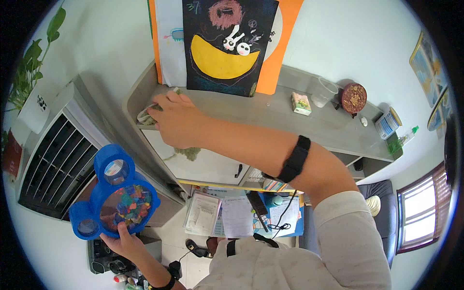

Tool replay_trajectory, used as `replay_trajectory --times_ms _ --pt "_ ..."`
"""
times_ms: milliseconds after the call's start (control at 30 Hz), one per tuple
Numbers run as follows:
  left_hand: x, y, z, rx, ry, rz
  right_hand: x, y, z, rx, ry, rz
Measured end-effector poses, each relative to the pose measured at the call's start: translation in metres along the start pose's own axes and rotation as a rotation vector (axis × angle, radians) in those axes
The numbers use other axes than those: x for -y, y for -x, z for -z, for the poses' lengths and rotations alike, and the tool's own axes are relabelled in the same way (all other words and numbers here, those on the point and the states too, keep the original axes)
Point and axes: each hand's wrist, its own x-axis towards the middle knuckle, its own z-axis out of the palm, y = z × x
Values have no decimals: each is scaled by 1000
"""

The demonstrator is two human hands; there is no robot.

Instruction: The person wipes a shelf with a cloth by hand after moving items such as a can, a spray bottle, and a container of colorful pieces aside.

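My left hand [125, 241] holds a blue plastic container [95, 194] with a large round clear window and two smaller round parts; colourful small pieces lie behind the window. My right hand [179, 117] reaches to the left end of a grey wooden shelf top [224, 108]. It is closed around a green cloth with a pale band [146, 116], whose bunched part shows beside the fingers. A piece of green fuzzy material [188, 153] hangs below the wrist. The palm and part of the cloth are hidden.
A black drawing with a yellow crescent [224, 67] leans on the wall. Further right are a small box [301, 103], a clear plastic cup [323, 92], a round red-brown box [353, 98] and a can [388, 123]. An air conditioner [59, 159] stands left; papers [237, 217] lie below.
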Motion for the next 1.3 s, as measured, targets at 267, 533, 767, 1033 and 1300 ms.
replay_trajectory --times_ms 267,533,767,1033,1300 --pt "3 7 4 66 -11 -6 -33 82 25 -43 -169 -72" --pt "-6 16 20 45 -95 -11 -32 204 130 135 -75 -345" --pt "7 18 45 24 -127 -33 -31 160 108 141 -99 -167" --pt "2 26 75 -35 -276 -38 -25 5 58 -187 -278 -126" --pt "-8 34 68 -154 -211 1 -12 -93 28 127 -341 -134"
